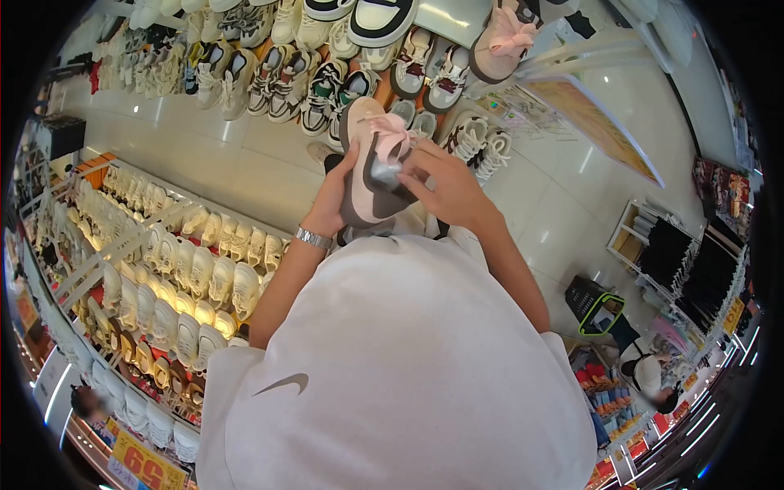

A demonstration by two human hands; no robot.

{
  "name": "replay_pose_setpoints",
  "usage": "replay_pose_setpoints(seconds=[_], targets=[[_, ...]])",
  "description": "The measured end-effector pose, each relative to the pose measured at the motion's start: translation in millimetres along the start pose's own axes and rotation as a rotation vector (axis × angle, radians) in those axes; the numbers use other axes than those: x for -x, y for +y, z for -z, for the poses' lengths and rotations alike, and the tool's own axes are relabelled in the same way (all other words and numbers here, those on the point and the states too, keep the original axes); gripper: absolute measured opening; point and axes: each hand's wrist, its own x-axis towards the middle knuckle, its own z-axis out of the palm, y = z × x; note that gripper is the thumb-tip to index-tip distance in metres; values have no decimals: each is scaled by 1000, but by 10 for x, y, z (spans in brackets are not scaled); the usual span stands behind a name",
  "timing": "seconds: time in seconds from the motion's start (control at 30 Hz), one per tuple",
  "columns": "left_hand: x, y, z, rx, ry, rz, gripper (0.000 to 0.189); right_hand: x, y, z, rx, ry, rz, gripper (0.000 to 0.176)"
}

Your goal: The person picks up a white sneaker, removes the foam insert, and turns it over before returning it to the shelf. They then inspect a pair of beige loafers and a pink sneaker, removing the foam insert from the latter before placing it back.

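A pink and grey sneaker (371,192) with a pink ribbon-like lace bow is held in front of my body. My left hand (333,200), with a metal-band watch (314,238) at the wrist, wraps around the sneaker's side. At its opening, the fingers of my right hand (445,181) are pinched together beside the bow. A shiny whitish patch shows in the opening by those fingertips, too blurred to name. What the right fingertips grip is hidden. A similar pink sneaker (500,45) sits on the display ahead.
Rows of sneakers (282,77) line the display ahead. White shoes (200,265) fill lit racks at left. A framed panel (592,122) stands at right. Farther right are a black basket with a green rim (594,306) and a person (647,371).
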Motion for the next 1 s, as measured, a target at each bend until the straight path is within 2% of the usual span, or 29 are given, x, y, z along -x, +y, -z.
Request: replay_pose_setpoints(seconds=[0.13,0.23,0.33,0.4,0.6,0.73,0.83,0.93,1.0], targets=[[21,0,-81,-29,16,-97,60,82,66,-103,-128,194,-174,19],[-14,-8,-69,-110,84,-224,60,112,19,-191,-153,229,-431,32],[-4,-24,-68,-293,240,-386,59,144,101,-424,-247,252,-453,41],[20,-61,-151,-459,345,-510,58,160,158,-525,-338,272,-488,41],[-25,-138,-120,-662,403,-683,58,175,262,-624,-583,333,-503,38],[-64,-166,-2,-677,415,-679,61,184,352,-518,-568,248,-443,36],[-24,-129,-24,-715,419,-669,62,194,328,-383,-633,182,-513,35],[13,-135,-58,-737,427,-688,62,236,313,-249,-591,169,-442,32],[71,-106,-83,-738,429,-688,62,283,255,-130,-559,105,-464,30]])
